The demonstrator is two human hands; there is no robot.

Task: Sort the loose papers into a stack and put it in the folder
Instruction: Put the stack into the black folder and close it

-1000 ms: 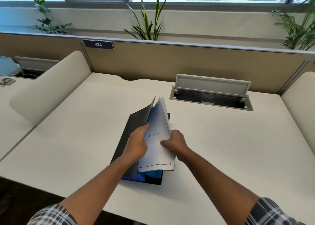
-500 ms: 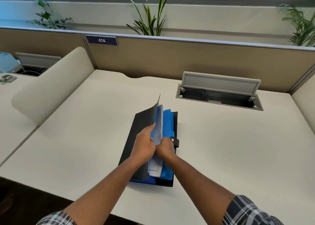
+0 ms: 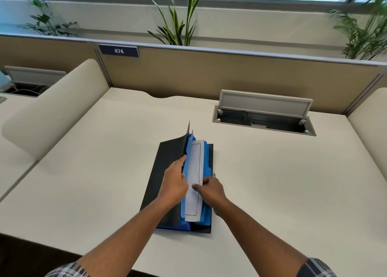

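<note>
A black folder (image 3: 165,161) with blue inner dividers (image 3: 206,157) lies on the cream desk (image 3: 104,172) in front of me. Its front cover is lifted and curls up to the left. A stack of white papers (image 3: 195,167) with a thin black border sits between the blue dividers, most of it inside. My left hand (image 3: 173,182) holds the cover and a blue divider open at the papers' left. My right hand (image 3: 209,189) grips the papers' right edge, thumb on top of the sheet.
An open cable hatch (image 3: 263,119) with a raised grey lid is set in the desk at the back right. Cream side screens (image 3: 52,113) flank the desk left and right. A tan partition (image 3: 209,75) with a "474" tag runs behind, with plants beyond it.
The white papers have gone from held up and facing me to lying down inside the blue dividers. Both hands moved lower with them. The view has shifted slightly.
</note>
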